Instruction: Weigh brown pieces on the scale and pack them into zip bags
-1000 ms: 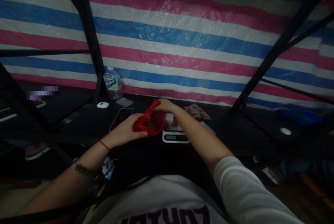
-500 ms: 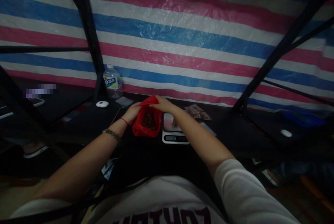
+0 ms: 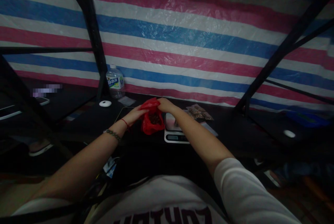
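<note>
A red plastic bag [image 3: 146, 129] stands with its mouth open, and small dark brown pieces [image 3: 156, 118] lie inside it. My left hand [image 3: 136, 114] grips the left side of the bag's rim, its fingers reaching over the edge. At the far right of the rim, my right hand [image 3: 165, 105] is closed on the plastic; its fingertips are partly hidden. Just right of the bag sits a white digital scale [image 3: 169, 139] with a metal top. My right forearm covers part of the scale, including something on its top that I cannot make out.
Filled clear packets [image 3: 200, 112] lie behind the scale, near a flat clear sachet [image 3: 210, 129]. A plastic bottle [image 3: 116, 84], a thin clear bag [image 3: 127, 101] and a white rounded object [image 3: 105, 103] are back left. Black metal posts [image 3: 95, 43] flank the black table, before a striped sheet [image 3: 177, 55].
The red bag's body has shifted slightly right, and its rim has folded lower. My right hand has moved a little right along with it. Both hands keep hold of the bag.
</note>
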Demonstrator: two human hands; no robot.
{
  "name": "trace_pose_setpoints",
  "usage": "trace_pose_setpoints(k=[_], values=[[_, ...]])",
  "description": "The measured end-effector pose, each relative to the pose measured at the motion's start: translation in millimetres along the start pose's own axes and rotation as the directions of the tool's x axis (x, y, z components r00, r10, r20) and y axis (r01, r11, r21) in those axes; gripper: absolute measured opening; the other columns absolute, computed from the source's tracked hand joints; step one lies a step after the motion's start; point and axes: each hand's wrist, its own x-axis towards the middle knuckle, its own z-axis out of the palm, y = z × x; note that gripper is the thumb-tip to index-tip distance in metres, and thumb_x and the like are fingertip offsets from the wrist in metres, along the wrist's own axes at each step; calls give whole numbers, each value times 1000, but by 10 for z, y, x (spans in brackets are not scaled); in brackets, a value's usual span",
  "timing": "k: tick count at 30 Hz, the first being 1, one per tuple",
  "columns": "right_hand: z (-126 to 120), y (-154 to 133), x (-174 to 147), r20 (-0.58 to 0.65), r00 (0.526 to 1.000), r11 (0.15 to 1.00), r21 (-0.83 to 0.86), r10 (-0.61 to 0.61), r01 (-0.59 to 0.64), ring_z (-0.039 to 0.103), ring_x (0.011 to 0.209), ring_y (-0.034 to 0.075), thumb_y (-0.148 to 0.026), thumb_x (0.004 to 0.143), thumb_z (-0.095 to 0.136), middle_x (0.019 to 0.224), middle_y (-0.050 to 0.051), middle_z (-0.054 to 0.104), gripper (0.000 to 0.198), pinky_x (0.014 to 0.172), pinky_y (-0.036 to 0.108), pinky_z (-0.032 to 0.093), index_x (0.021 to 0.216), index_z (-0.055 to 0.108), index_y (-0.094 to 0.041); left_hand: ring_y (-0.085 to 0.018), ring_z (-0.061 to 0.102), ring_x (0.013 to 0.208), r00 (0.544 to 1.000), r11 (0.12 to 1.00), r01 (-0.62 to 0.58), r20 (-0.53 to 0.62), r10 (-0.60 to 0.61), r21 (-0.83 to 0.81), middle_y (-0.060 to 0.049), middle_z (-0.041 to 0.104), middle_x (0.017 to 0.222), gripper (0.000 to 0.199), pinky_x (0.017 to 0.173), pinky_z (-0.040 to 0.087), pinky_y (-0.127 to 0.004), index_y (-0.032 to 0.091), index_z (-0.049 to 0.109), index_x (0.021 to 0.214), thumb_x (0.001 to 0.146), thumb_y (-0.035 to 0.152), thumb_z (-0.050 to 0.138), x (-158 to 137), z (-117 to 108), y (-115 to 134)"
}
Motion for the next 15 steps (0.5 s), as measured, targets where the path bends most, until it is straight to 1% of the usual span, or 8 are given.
trace_pose_setpoints(k=[5, 7, 8, 10, 11, 12, 13, 15], values=[[51, 66, -12, -4, 1000, 998, -55, 28, -28, 66, 86, 22, -12, 74, 54, 93, 11, 72, 21, 77, 27, 48, 88, 70, -13, -23, 67, 88, 982, 964, 187, 67, -178, -188, -12, 70, 105, 43, 81, 53, -36, 14, 61, 114, 72, 25, 64, -44, 133, -98], [12, 91, -58, -26, 1000, 1000, -21, 12, -13, 65, 90, 22, -16, 71, 61, 99, 10, 71, 30, 81, 29, 48, 100, 68, -14, -23, 67, 87, 980, 968, 193, 75, -183, -159, -12, 70, 103, 40, 79, 54, -35, 13, 63, 109, 71, 27, 63, -48, 133, -65], [-27, 101, -95, -67, 998, 1000, 8, 2, -2, 64, 94, 22, -19, 69, 65, 104, 9, 69, 38, 85, 30, 47, 107, 66, -15, -23, 67, 87, 987, 979, 161, 27, -159, -125, -12, 70, 102, 39, 79, 53, -35, 13, 63, 108, 72, 28, 62, -47, 119, -24], [-129, 119, -202, -187, 982, 998, 56, -9, 20, 59, 107, 24, -25, 68, 70, 117, 11, 64, 54, 94, 35, 44, 120, 59, -15, -22, 66, 91, 982, 1000, 14, -191, -12, 9, -11, 69, 103, 38, 82, 52, -35, 13, 63, 107, 72, 29, 60, -48, 81, 109], [-182, 128, -275, -259, 966, 997, 70, -3, 21, 56, 112, 24, -28, 69, 69, 123, 12, 61, 57, 98, 37, 42, 123, 57, -14, -22, 64, 95, 935, 989, -88, -332, 122, 115, -10, 68, 105, 38, 85, 51, -34, 13, 62, 107, 72, 30, 59, -55, 69, 197], [-228, 141, -361, -330, 944, 997, 80, 9, 18, 53, 116, 25, -30, 72, 67, 126, 13, 59, 57, 101, 39, 39, 125, 55, -14, -21, 63, 99, 876, 952, -180, -400, 270, 248, -9, 67, 108, 38, 90, 49, -34, 14, 62, 107, 72, 29, 59, -69, 69, 295], [-261, 157, -459, -393, 919, 996, 89, 27, 9, 52, 118, 24, -31, 75, 65, 126, 13, 58, 53, 102, 40, 38, 125, 56, -14, -21, 62, 99, 853, 891, -252, -348, 389, 378, -9, 67, 108, 35, 92, 48, -34, 14, 63, 105, 73, 28, 58, -89, 84, 397], [-277, 206, -681, -479, 875, 995, 99, 61, -16, 53, 116, 23, -32, 80, 59, 122, 12, 61, 43, 102, 41, 38, 120, 59, -16, -20, 63, 95, 876, 736, -354, -71, 477, 577, -6, 69, 102, 27, 91, 48, -33, 16, 67, 98, 79, 26, 50, -144, 162, 585]])
